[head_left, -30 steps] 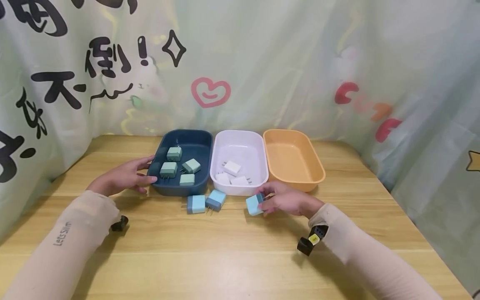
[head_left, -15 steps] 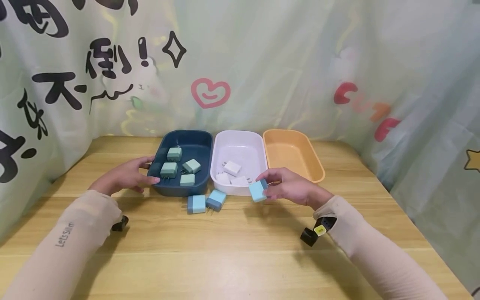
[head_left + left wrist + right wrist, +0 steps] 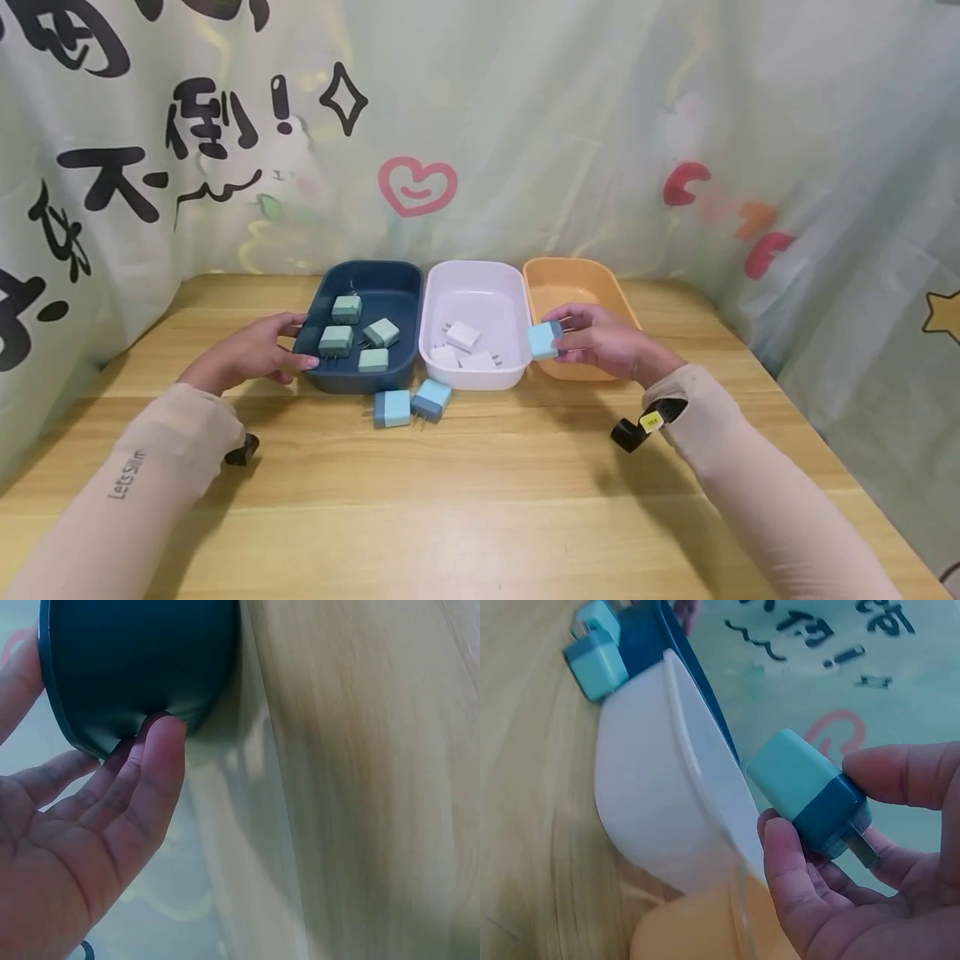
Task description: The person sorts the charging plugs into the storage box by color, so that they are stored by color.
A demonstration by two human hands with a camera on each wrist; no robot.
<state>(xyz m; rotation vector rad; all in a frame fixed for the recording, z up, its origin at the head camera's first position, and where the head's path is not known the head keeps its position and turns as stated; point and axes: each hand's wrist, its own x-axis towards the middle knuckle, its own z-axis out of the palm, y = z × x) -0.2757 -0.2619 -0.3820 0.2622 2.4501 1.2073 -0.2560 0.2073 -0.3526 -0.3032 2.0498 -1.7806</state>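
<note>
My right hand (image 3: 609, 343) pinches a light-blue and dark-blue charger plug (image 3: 543, 340) by its darker end, fingers and thumb on opposite sides. In the right wrist view a metal prong of this charger plug (image 3: 806, 791) points back toward the palm. The plug is raised, overlapping the near part of the orange bin (image 3: 573, 279) in the head view. My left hand (image 3: 258, 352) rests its fingertips against the outer left side of the navy bin (image 3: 408, 371). The left wrist view shows these fingers (image 3: 161, 761) lightly bent at the bin's outer wall.
Several pale-green charger plugs (image 3: 335, 342) lie in the navy bin. The white bin (image 3: 480, 287), in the middle, contains white plugs (image 3: 462, 336). Two blue plugs (image 3: 392, 408) sit on the wooden table (image 3: 420, 517) before the bins. A printed curtain (image 3: 517, 150) hangs behind.
My right hand has lifted the blue charger plug and carried it right and farther back, from before the white bin to over the orange bin's near left part. The left hand stays at the navy bin.
</note>
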